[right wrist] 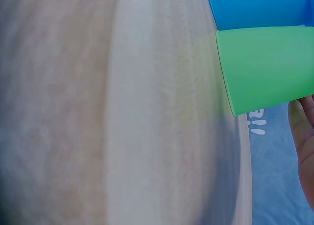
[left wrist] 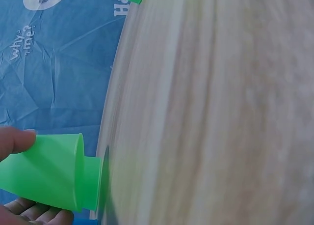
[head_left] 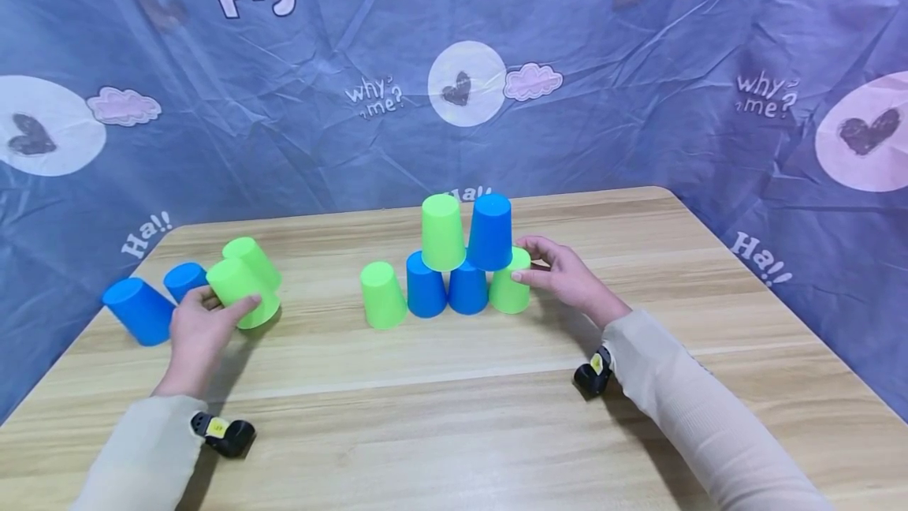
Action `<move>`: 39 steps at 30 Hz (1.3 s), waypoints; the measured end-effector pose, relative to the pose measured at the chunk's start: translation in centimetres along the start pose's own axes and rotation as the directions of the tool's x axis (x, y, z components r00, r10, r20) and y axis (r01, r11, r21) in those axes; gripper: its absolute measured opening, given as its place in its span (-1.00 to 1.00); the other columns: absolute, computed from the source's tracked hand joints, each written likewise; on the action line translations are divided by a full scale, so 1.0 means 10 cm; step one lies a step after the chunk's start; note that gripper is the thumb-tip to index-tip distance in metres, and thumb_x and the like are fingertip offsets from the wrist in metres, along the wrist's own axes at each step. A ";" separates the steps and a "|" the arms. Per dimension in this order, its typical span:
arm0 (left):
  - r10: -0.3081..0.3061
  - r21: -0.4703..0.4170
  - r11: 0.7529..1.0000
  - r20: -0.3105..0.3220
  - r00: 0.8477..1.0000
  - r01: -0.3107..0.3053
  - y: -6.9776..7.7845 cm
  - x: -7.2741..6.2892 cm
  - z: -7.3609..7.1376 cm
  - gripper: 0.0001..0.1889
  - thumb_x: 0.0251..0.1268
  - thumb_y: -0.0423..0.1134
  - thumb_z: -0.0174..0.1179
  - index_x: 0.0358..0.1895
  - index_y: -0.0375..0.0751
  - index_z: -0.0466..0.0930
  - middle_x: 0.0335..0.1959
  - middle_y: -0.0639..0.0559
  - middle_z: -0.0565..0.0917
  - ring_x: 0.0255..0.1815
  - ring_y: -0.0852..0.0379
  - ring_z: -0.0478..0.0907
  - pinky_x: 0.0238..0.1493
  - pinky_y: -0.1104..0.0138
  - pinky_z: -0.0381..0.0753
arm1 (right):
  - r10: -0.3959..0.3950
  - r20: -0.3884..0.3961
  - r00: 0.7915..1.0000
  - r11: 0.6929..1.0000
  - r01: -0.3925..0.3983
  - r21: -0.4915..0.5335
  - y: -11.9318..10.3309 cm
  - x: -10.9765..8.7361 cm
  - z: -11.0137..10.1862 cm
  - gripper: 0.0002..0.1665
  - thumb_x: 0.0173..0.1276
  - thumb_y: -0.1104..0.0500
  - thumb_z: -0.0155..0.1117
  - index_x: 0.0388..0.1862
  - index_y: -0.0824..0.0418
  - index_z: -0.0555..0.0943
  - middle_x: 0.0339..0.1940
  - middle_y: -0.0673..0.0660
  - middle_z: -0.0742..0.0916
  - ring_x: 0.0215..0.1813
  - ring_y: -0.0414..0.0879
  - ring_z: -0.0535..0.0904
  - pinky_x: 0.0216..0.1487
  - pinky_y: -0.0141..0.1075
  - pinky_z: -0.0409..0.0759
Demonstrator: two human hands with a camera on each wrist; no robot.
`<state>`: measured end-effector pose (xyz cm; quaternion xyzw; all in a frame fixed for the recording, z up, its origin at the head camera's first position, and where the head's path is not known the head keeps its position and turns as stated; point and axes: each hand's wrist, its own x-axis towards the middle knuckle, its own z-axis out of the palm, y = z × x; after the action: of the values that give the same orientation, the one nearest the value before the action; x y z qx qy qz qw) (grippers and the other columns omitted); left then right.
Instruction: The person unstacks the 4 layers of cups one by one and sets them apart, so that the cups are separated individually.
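On the left, my left hand (head_left: 202, 330) grips a green cup (head_left: 237, 286), thumb on one side and fingers on the other. The cup is upside down and slightly tilted, overlapping a second green cup (head_left: 257, 259) behind it. My right hand (head_left: 563, 274) holds the sides of a green cup (head_left: 511, 290), the right end of a row. Beside that cup stand two blue cups (head_left: 426, 290) and another green cup (head_left: 383, 298). A green cup (head_left: 443, 231) and a blue cup (head_left: 491, 231) sit upside down on top of the row.
Two blue cups (head_left: 139, 312) stand upside down left of my left hand. The wooden table (head_left: 440, 432) ends at a blue patterned cloth (head_left: 319, 140) behind it. Small black wrist cameras (head_left: 227, 436) hang from both sleeves.
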<state>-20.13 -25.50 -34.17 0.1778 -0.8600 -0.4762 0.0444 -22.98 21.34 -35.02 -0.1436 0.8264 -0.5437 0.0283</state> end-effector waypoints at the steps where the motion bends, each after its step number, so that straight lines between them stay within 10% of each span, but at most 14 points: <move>1: -0.004 0.006 1.000 0.001 1.000 0.004 -0.01 0.00 0.00 -0.04 0.18 0.08 0.18 0.42 -0.42 -0.14 0.37 -0.41 0.14 0.33 -0.28 0.17 0.26 -0.05 0.29 | 0.000 0.000 1.000 1.000 0.000 -0.001 0.00 0.00 0.00 -0.46 0.23 0.15 0.29 0.17 0.26 0.40 0.04 0.20 0.57 0.12 0.07 0.45 0.17 -0.06 0.44; 39: 0.010 0.017 1.000 0.021 1.000 -0.011 -0.13 0.05 0.05 -0.08 0.17 -0.09 0.23 0.40 -0.46 -0.14 0.33 -0.46 0.15 0.30 -0.32 0.19 0.23 -0.06 0.33 | 0.002 -0.004 1.000 1.000 -0.002 0.006 -0.02 -0.01 0.00 -0.46 0.22 0.13 0.30 0.16 0.22 0.41 0.05 0.16 0.57 0.11 0.05 0.45 0.15 -0.08 0.45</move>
<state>-20.42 -25.86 -35.55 0.1688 -0.8653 -0.4705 0.0364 -22.87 21.27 -34.89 -0.1415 0.8250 -0.5465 0.0278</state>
